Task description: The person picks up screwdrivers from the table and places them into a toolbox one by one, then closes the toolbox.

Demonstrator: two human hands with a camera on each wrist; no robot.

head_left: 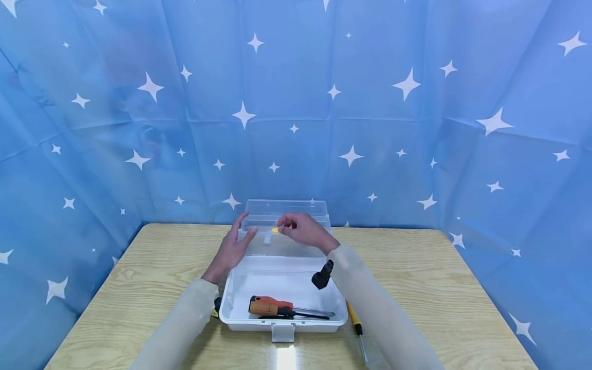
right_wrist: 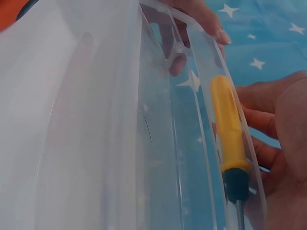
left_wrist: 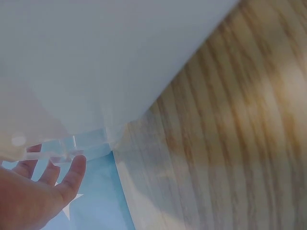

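A white toolbox [head_left: 227, 309] stands open on the wooden table, its clear lid [head_left: 296, 208] upright at the back. My left hand [head_left: 233, 245] lies with straight fingers against the lid's left edge, fingertips [right_wrist: 207, 20] over the rim. In the left wrist view this hand [left_wrist: 33, 189] shows open beside the lid's corner [left_wrist: 72, 143]. My right hand [head_left: 302, 229] is at the lid's top middle, fingers curled round a small yellow-handled screwdriver [right_wrist: 228, 124]. Its yellow end [head_left: 275, 230] pokes out past the fingertips, and the shaft points back toward the wrist.
An orange-handled screwdriver [head_left: 265, 307] and a thin dark tool lie in the box's front. A second yellow-handled screwdriver [head_left: 354, 319] lies on the table [head_left: 439, 288] right of the box. Blue star-patterned cloth [head_left: 416, 128] walls the table's back and sides.
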